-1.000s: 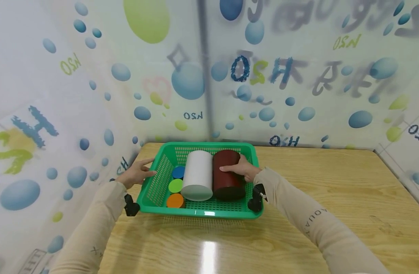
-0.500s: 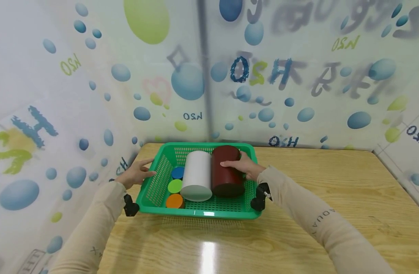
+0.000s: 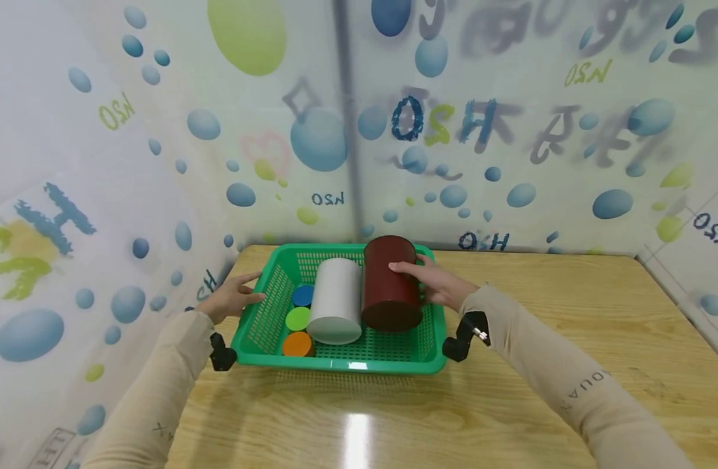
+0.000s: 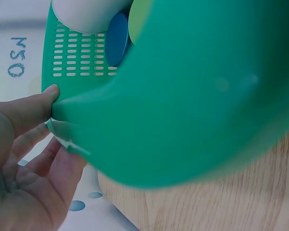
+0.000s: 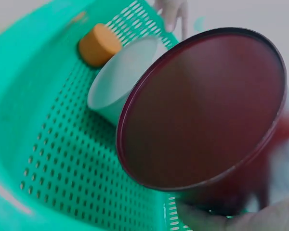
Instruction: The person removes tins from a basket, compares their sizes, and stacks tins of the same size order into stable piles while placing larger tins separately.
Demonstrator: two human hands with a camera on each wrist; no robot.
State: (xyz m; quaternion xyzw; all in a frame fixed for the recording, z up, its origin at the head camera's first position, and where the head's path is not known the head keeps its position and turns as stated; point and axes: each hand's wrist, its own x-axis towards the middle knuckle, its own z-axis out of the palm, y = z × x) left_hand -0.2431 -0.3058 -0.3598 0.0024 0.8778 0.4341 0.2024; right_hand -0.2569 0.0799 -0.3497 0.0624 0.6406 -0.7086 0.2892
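Note:
A dark red cylinder [image 3: 391,286] is gripped from its right side by my right hand [image 3: 438,280], thumb across its upper side. It is tilted, raised at the right end of the green plastic basket [image 3: 335,367]. In the right wrist view its flat round end [image 5: 207,110] faces the camera. My left hand [image 3: 230,299] pinches the basket's left rim, with the thumb on one side and fingers on the other in the left wrist view. A white cylinder [image 3: 335,299] lies in the basket, left of the red one.
Left of the white cylinder, inside the basket, sit a blue disc [image 3: 303,296], a lime green disc [image 3: 298,318] and a short orange cylinder [image 3: 298,344]. The basket stands on a wooden table [image 3: 541,326], near a patterned wall [image 3: 511,130] behind and at the left.
The dark red cylinder has risen from beside the white one, moving up in the head view with my right hand. My left hand stays at the basket rim.

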